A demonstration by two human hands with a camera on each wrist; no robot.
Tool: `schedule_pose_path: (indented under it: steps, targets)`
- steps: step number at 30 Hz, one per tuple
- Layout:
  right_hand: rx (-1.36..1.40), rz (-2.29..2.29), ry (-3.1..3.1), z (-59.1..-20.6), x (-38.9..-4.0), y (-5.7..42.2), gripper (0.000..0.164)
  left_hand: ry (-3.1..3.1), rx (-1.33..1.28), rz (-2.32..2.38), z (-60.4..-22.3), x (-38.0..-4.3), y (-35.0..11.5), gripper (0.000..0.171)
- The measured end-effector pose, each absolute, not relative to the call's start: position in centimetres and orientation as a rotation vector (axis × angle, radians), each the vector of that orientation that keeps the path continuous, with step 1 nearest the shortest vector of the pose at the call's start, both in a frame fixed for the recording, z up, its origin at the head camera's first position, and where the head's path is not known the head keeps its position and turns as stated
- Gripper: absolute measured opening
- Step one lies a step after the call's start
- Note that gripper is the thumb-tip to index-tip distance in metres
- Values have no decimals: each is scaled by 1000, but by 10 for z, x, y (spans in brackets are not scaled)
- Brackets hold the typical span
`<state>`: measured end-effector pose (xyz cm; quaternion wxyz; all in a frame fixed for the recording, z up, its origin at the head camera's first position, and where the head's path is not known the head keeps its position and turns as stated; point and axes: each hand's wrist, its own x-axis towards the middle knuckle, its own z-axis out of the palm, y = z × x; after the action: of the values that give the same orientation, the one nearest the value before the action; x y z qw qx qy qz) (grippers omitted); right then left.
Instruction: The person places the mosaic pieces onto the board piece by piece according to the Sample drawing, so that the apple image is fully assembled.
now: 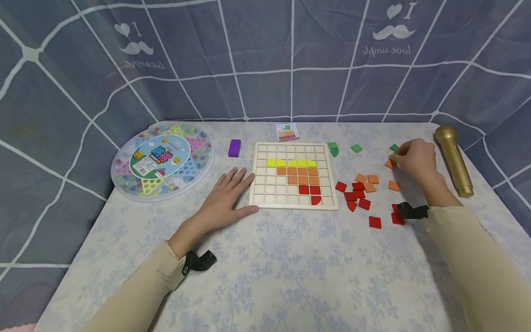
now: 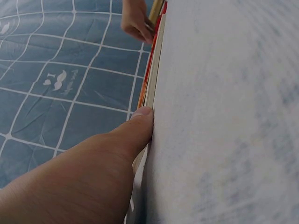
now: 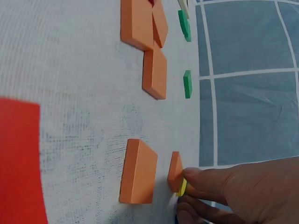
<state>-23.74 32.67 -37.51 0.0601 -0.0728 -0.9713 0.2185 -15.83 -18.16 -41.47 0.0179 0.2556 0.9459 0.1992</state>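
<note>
My left hand (image 1: 224,198) lies spread at the left side of the wooden grid board (image 1: 274,199), thumb and fingertips at its edge. In the left wrist view the thumb (image 2: 126,137) presses along the board's side. Yellow, orange and red tiles sit in the board's squares, with curved yellow pieces in the top coloured row. Far to the right, my right hand (image 1: 416,159) reaches down with curled fingers. In the right wrist view its thumb and fingers pinch a small yellow tile (image 3: 182,187), right beside an orange tile (image 3: 175,172). Part of the yellow tile is hidden.
Loose red tiles (image 1: 375,222), orange tiles (image 1: 373,179) and green tiles (image 1: 356,148) lie right of the board. A gold microphone (image 1: 454,161) lies at the far right. Behind the board is a picture card (image 1: 287,132); leftward are a purple block (image 1: 234,148) and a round bead box (image 1: 199,166).
</note>
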Motion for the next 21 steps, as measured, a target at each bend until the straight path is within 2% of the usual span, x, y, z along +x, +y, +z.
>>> schedule_pose_path:
  steps: [15, 21]
  targets:
    - [-205, 846, -2875, -379, -241, 331, 27, 2940, 796, 623, -413, -155, -181, 93]
    - [-119, 878, -2804, -377, -243, 325, 16, 2944, 798, 610, -413, -156, -181, 92]
